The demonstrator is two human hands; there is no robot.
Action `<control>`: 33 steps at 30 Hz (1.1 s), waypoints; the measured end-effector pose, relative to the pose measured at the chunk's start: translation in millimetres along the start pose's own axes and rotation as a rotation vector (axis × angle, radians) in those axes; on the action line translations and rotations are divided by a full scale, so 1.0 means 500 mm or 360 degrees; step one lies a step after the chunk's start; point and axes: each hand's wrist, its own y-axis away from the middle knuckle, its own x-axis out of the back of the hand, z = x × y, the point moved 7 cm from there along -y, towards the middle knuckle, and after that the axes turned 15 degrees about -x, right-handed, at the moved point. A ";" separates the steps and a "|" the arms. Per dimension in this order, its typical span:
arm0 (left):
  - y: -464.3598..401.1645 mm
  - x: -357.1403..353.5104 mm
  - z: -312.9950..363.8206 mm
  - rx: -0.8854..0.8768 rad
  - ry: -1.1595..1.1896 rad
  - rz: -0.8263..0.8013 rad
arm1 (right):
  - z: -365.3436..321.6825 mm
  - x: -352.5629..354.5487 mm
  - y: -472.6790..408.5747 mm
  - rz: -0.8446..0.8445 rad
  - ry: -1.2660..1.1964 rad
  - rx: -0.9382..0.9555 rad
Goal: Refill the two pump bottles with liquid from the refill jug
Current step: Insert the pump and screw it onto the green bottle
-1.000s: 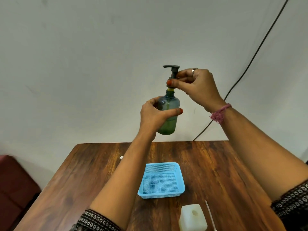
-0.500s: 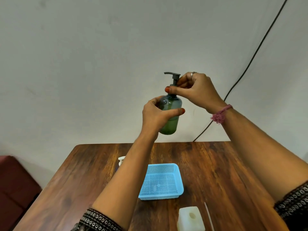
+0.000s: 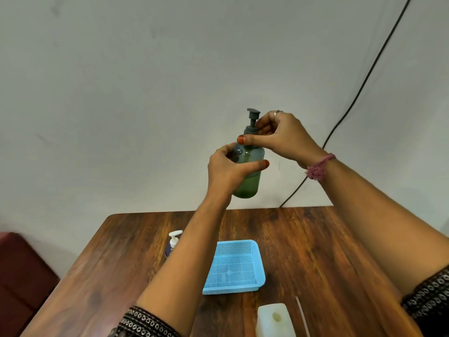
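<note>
Gripping the green pump bottle (image 3: 247,173) mid-body, your left hand (image 3: 228,171) closed around smooth, likely slippery plastic; your right hand (image 3: 281,135) pinched its pump collar (image 3: 250,130) above the table (image 3: 315,251)

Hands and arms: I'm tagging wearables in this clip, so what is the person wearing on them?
Left hand: thin gold ring, red-orange nail polish. Right hand: silver ring, same polish, and a pink braided thread bracelet with a tuft at the wrist. Both forearms are bare; dark sleeves with white circle-pattern trim end near the elbows.
</note>
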 end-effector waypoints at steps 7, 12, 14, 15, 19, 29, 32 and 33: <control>0.002 -0.010 0.000 -0.0002 0.0016 -0.0013 | 0.015 -0.001 0.003 -0.0398 -0.0370 -0.0095; 0.010 -0.017 0.000 -0.0010 -0.0013 -0.0022 | 0.015 -0.004 0.004 -0.0202 -0.0266 -0.0102; 0.012 -0.017 -0.001 0.0001 -0.0002 -0.0022 | 0.018 -0.007 0.008 -0.0389 -0.0269 -0.0161; 0.013 -0.017 0.000 0.0002 0.0005 -0.0022 | 0.020 -0.008 0.012 -0.0498 -0.0303 -0.0192; 0.013 -0.017 0.003 0.0000 0.0026 -0.0010 | 0.033 -0.013 0.015 -0.0588 -0.0649 -0.0228; 0.013 -0.006 0.003 -0.0007 0.0044 0.0002 | 0.054 -0.035 0.011 -0.0636 -0.0877 -0.0274; 0.010 -0.007 0.002 -0.0008 0.0041 0.0012 | 0.053 -0.040 0.006 -0.0439 -0.0999 -0.0282; 0.011 -0.008 0.000 -0.0006 0.0029 0.0010 | 0.054 -0.044 0.003 -0.0403 -0.0988 -0.0295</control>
